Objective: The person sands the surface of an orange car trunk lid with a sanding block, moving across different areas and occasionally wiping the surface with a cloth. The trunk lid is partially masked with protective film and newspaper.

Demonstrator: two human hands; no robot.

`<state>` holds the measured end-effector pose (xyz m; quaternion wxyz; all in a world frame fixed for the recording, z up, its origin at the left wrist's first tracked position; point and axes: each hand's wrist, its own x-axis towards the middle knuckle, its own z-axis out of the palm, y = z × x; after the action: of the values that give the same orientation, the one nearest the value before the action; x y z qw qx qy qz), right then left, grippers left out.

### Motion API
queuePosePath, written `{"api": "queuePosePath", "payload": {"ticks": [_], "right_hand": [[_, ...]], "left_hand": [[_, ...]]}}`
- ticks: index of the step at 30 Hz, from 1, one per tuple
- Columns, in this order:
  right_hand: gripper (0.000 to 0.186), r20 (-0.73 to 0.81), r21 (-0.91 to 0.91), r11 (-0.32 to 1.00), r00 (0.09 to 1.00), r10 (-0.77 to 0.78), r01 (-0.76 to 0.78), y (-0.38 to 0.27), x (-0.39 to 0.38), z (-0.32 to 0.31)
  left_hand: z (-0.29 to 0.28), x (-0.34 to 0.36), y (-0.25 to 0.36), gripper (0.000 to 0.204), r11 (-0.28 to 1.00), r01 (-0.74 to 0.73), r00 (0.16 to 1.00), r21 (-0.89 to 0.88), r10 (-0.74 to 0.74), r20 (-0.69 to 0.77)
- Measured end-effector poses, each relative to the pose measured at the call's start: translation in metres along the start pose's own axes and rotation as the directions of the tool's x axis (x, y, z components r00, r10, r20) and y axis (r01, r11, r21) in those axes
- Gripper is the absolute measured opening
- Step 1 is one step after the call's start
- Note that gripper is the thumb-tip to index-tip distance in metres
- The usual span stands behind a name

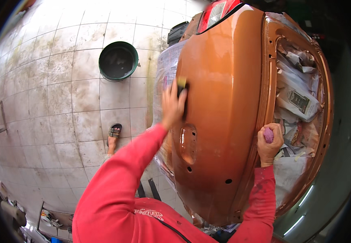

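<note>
Left hand presses a dark sanding block flat on the orange car panel, near its left edge. Right hand fists a pink cloth at the panel's right window edge. Open tiled floor left; green bucket well apart.

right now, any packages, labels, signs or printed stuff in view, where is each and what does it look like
Printed paper masking: stuffed in the window opening of the orange car door, right of the right hand; crumpled white and grey sheets with a dark rectangular picture.
Printed sheet: taped along the door's left edge, above the left hand; pale, with fine grey print.
Shirt logo: on the red shirt's chest, bottom centre; small white lettering.
No screens or signs visible.
</note>
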<state>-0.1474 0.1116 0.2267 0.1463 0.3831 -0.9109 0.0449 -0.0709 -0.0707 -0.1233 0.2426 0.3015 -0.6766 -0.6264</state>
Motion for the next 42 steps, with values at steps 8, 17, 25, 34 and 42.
{"api": "queuePosePath", "payload": {"ticks": [8,17,25,34,42], "right_hand": [[0.016,-0.018,-0.024,0.999,0.999,-0.033,0.032,0.003,0.005,0.003],[0.015,-0.076,-0.057,0.996,0.994,-0.077,0.073,0.021,-0.005,0.007],[0.016,-0.131,-0.027,0.99,0.982,-0.139,0.137,0.02,0.016,0.021],[0.018,-0.138,-0.041,0.998,0.989,-0.056,0.051,0.04,0.007,0.02],[0.017,-0.124,-0.018,0.993,0.986,-0.115,0.114,0.007,0.027,0.032]], "left_hand": [[-0.003,-0.021,-0.017,0.072,0.997,0.025,0.999,0.069,-0.022,-0.038],[-0.03,-0.223,0.008,0.071,0.997,-0.01,1.0,0.072,0.008,0.025],[-0.013,-0.06,-0.02,0.067,0.991,0.077,0.996,0.108,-0.073,-0.041],[-0.034,-0.34,0.003,0.07,0.993,-0.069,0.997,0.1,0.072,-0.023],[-0.018,-0.071,-0.073,0.048,0.927,-0.19,0.965,0.324,0.237,-0.112]]}}
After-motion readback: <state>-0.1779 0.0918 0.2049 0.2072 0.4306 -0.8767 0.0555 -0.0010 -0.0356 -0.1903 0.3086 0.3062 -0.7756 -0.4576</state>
